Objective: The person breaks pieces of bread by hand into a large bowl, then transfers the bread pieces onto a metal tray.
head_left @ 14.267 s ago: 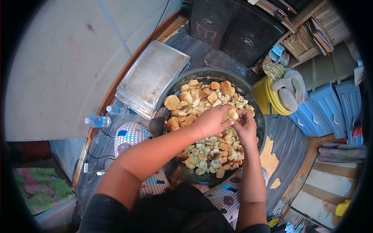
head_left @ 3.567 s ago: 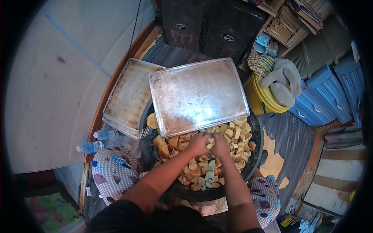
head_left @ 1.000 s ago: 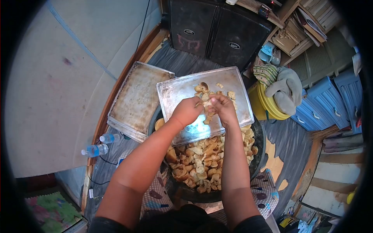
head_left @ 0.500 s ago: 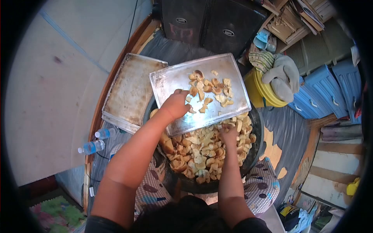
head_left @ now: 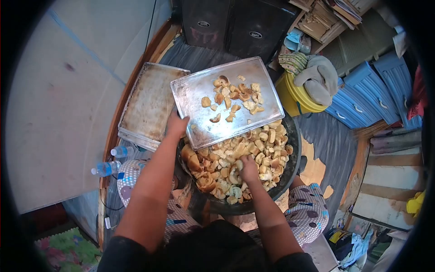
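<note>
My left hand (head_left: 178,125) is at the left edge of a shiny metal baking tray (head_left: 204,129), its thumb over the rim and the other fingers mostly hidden. Several torn bread pieces (head_left: 234,95) lie spread on the tray, which rests tilted across the back of a large dark round tub (head_left: 295,154). Broken bread chunks (head_left: 222,174) fill the tub. Down among them, my right hand (head_left: 248,169) has its fingers curled at a piece of bread; the fingertips are partly hidden.
Stacked, stained trays (head_left: 149,102) lie at the left by a wooden edge. Two water bottles (head_left: 107,169) stand below them. A yellow bucket (head_left: 297,97) topped with cloths and blue drawers (head_left: 362,99) are at the right. Black speakers (head_left: 253,34) stand at the back.
My left hand has moved from over the tray to its left edge, and another bread piece lies on the tray. My right hand has shifted left and nearer within the tub.
</note>
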A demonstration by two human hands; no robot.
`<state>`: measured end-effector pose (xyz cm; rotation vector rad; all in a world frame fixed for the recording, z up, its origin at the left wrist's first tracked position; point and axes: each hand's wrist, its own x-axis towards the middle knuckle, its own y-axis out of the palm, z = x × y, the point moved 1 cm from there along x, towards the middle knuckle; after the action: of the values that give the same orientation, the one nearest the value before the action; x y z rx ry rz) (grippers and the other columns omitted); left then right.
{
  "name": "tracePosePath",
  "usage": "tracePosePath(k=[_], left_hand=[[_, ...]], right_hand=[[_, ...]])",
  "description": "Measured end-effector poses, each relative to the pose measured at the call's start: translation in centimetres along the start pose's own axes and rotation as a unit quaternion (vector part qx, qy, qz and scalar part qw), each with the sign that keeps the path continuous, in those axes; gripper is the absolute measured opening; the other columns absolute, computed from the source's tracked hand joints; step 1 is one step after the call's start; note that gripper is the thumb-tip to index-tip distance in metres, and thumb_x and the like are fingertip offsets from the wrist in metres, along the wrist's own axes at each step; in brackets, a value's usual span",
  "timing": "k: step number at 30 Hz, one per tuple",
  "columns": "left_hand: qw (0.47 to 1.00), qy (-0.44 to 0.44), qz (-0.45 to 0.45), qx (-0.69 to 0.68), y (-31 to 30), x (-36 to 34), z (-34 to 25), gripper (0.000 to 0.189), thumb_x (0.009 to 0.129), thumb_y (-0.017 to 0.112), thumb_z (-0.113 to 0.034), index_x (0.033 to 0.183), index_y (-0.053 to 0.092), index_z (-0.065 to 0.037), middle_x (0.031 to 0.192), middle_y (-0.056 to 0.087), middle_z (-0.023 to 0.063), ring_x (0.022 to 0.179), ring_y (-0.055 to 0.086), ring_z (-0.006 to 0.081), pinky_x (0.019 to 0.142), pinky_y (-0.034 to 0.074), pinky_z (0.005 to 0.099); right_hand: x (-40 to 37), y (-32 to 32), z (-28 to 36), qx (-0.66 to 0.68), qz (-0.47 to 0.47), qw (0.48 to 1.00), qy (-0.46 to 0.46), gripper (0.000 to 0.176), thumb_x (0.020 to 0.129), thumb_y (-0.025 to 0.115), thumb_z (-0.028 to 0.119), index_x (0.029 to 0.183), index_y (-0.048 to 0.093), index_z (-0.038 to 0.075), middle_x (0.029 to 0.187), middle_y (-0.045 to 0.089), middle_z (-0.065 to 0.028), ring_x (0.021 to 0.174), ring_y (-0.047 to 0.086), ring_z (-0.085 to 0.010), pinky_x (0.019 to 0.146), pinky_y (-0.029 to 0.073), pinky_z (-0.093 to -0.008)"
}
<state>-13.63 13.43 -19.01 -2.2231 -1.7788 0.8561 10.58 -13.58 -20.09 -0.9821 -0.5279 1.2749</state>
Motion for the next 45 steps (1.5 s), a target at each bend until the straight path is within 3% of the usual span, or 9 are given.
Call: tracePosePath(k=[3,4,6,22,25,32,40,43,45], left_hand=[[0.948,-0.174,-0.011,-0.266,4.3,-4.6,1.9,0.047,0.084,0.059,-0.022,0.121,0.045,0.003,0.114,0.055,0.0154,0.102,0.054,0.0267,0.087,0.042,0.0351],[0.926,-0.192,-0.022,-0.325,5.8,-5.1,3.5,0.044,0.087,0.057,-0.021,0.121,0.045,0.003,0.109,0.058,0.013,0.094,0.057,0.0253,0.084,0.044,0.0354],[0.933,-0.167,0.007,-0.318,6.1,-7.9,3.6,0.039,0.09,0.053,-0.02,0.122,0.044,0.0,0.108,0.058,0.0134,0.085,0.059,0.0261,0.075,0.048,0.0366],[0.777,-0.396,0.274,-0.405,17.0,-28.5,3.2,0.026,0.096,0.036,-0.014,0.117,0.039,0.001,0.111,0.051,0.0176,0.1,0.055,0.0309,0.087,0.049,0.0461],[0.747,-0.417,0.293,-0.426,17.8,-31.0,3.2,0.026,0.095,0.038,-0.013,0.117,0.038,0.0,0.111,0.049,0.0185,0.102,0.054,0.0334,0.088,0.049,0.0474],[0.701,-0.428,0.345,-0.453,19.5,-32.7,3.8,0.027,0.094,0.041,-0.015,0.119,0.038,-0.004,0.115,0.048,0.0173,0.107,0.053,0.0355,0.088,0.047,0.0484],[0.707,-0.39,0.447,-0.385,19.0,-31.7,6.5,0.032,0.093,0.046,-0.022,0.119,0.04,-0.005,0.117,0.05,0.0161,0.106,0.054,0.0316,0.085,0.049,0.0454],[0.733,-0.398,0.478,-0.276,17.2,-30.3,4.0,0.032,0.091,0.049,-0.026,0.115,0.047,-0.004,0.111,0.054,0.0168,0.098,0.058,0.0298,0.082,0.05,0.0428],[0.735,-0.319,0.593,-0.08,15.8,-27.4,1.7,0.03,0.085,0.058,-0.025,0.104,0.053,-0.002,0.091,0.06,0.0145,0.082,0.062,0.0268,0.07,0.053,0.0395]], right_hand=[[1.4,0.8,-5.5,0.223,-0.074,0.969,0.07,0.044,0.067,0.07,0.006,0.108,0.053,0.006,0.095,0.057,-0.0093,0.082,0.057,-0.0224,0.069,0.048,-0.036],[1.2,-3.9,-2.0,0.414,0.015,0.877,0.244,0.043,0.071,0.066,0.004,0.112,0.051,0.003,0.095,0.059,-0.0066,0.081,0.057,-0.0179,0.068,0.047,-0.0329],[1.8,-4.3,-3.8,0.554,0.026,0.793,0.25,0.044,0.072,0.066,0.005,0.113,0.051,0.001,0.097,0.059,-0.0062,0.084,0.056,-0.0176,0.071,0.046,-0.0313],[4.4,-10.0,-5.5,0.502,-0.167,0.828,0.184,0.042,0.075,0.063,-0.002,0.114,0.049,0.003,0.101,0.054,-0.0083,0.079,0.06,-0.0174,0.063,0.052,-0.03],[2.3,-10.0,-6.4,0.125,-0.165,0.977,0.059,0.054,0.066,0.073,0.015,0.116,0.053,0.008,0.121,0.047,-0.0175,0.106,0.05,-0.032,0.088,0.044,-0.0372],[-5.5,-5.8,-0.1,-0.057,-0.084,0.995,0.026,0.057,0.068,0.068,0.022,0.122,0.05,0.018,0.138,0.032,-0.0178,0.118,0.038,-0.0331,0.096,0.034,-0.0419],[-6.7,-4.9,-7.4,0.081,-0.341,0.924,0.155,0.048,0.08,0.063,0.025,0.122,0.047,0.007,0.111,0.051,-0.0194,0.102,0.051,-0.0284,0.086,0.041,-0.0382],[-6.4,-2.4,-10.8,0.501,-0.144,0.787,0.331,0.039,0.088,0.054,0.026,0.119,0.046,0.002,0.087,0.056,-0.0098,0.085,0.057,-0.0209,0.075,0.046,-0.033],[-6.1,-1.0,-12.2,0.509,-0.154,0.782,0.324,0.035,0.09,0.052,0.026,0.115,0.048,0.002,0.082,0.057,-0.0066,0.08,0.056,-0.0185,0.071,0.046,-0.0311]])
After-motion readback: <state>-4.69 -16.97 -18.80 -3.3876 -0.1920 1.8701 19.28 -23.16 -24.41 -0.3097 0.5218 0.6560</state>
